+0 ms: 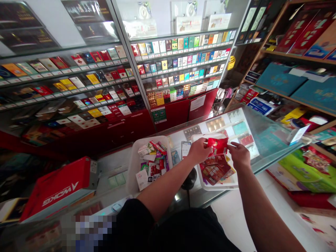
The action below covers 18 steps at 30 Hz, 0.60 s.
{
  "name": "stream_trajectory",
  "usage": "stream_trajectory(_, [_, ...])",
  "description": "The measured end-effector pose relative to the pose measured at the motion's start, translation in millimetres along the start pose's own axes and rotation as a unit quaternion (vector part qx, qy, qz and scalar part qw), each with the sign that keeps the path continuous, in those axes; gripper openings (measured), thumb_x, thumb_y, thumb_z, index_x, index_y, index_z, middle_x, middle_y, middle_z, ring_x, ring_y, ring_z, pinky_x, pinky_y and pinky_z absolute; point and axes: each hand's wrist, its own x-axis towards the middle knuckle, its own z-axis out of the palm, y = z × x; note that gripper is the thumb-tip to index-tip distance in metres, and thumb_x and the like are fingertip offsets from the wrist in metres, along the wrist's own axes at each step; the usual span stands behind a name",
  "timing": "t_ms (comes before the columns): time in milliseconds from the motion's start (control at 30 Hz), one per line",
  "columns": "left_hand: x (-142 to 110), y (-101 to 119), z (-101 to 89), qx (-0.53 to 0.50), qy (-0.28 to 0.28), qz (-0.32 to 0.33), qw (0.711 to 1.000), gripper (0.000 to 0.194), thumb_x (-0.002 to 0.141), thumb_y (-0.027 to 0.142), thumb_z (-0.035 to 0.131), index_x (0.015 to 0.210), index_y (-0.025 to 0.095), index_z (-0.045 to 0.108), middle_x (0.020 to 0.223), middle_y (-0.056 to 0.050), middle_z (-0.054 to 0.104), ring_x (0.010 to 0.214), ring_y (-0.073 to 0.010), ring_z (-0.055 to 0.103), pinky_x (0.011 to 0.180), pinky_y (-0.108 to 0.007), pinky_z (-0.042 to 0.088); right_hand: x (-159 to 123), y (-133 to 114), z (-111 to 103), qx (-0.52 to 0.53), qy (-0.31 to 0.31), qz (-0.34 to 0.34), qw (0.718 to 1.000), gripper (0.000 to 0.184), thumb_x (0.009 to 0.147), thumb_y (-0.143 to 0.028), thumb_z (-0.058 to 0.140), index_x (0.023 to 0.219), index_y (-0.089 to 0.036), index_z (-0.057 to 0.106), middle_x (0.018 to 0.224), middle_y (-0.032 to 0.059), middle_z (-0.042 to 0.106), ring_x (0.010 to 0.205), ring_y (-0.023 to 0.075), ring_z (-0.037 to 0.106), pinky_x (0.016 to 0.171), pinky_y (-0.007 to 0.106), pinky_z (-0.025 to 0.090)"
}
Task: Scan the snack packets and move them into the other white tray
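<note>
A small shiny red snack packet is held above the right-hand white plastic tub. My left hand pinches the packet's left side. Close to its right edge is my right hand, its thumb and fingers apart; whether the thumb touches the packet is hard to make out. Several red-brown snack packets lie in the tub below both hands. Beside my left forearm stands another white plastic tub, filled with small boxes and packets.
Both tubs stand on a glass counter. Between them are a phone and a black round object. A large red box lies at left. Ahead rises a cabinet of cigarette packs; shelves with boxes stand at right.
</note>
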Motion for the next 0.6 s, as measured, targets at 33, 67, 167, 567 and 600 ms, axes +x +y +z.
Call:
stream_trajectory(33, [2.1,7.7,7.5,-0.024,-0.017,0.008,1.000,0.041,0.078,0.025,0.071,0.118,0.020,0.065,0.104,-0.008,0.078,0.094,-0.0217,0.072,0.090,-0.033,0.052,5.7,1.1,-3.3,0.007,0.020,0.012,1.000,0.052,0.066,-0.038,0.076,0.109,-0.009,0.073,0.082,0.0108,0.076,0.070,0.0225,0.070,0.065,0.033,0.056])
stream_trajectory(67, [3.1,15.3,14.2,-0.051,-0.040,0.014,0.998,0.045,0.076,0.024,0.072,0.121,0.019,0.064,0.107,-0.009,0.077,0.098,-0.0218,0.072,0.092,-0.033,0.052,11.4,2.1,-6.4,0.008,0.038,0.018,0.999,0.051,0.065,-0.037,0.076,0.109,-0.010,0.073,0.087,0.0115,0.077,0.075,0.0234,0.071,0.069,0.034,0.057])
stream_trajectory(167, [1.1,33.6,24.7,-0.116,-0.098,0.019,0.988,0.046,0.076,0.024,0.073,0.120,0.018,0.064,0.114,-0.010,0.076,0.100,-0.0216,0.073,0.092,-0.032,0.054,25.9,4.7,-13.7,-0.013,0.068,-0.004,0.998,0.045,0.067,-0.034,0.072,0.106,-0.012,0.075,0.093,0.0115,0.077,0.085,0.0252,0.072,0.081,0.038,0.057])
stream_trajectory(567, [-37.9,-15.6,-38.5,-0.057,0.048,0.008,0.997,0.025,0.084,0.026,0.066,0.108,0.019,0.068,0.102,-0.007,0.077,0.090,-0.0185,0.071,0.085,-0.030,0.055,-7.9,-40.9,20.5,-0.079,-0.048,-0.061,0.994,0.036,0.073,-0.039,0.071,0.098,-0.016,0.079,0.090,0.0107,0.078,0.084,0.0262,0.072,0.081,0.038,0.053])
stream_trajectory(600, [-44.8,-22.1,-44.0,-0.070,0.051,0.000,0.996,0.024,0.084,0.025,0.066,0.108,0.019,0.068,0.101,-0.007,0.077,0.087,-0.0178,0.072,0.083,-0.030,0.056,-12.0,-45.6,26.0,-0.076,-0.062,-0.062,0.993,0.035,0.073,-0.040,0.071,0.098,-0.017,0.079,0.091,0.0102,0.078,0.085,0.0260,0.072,0.082,0.038,0.053])
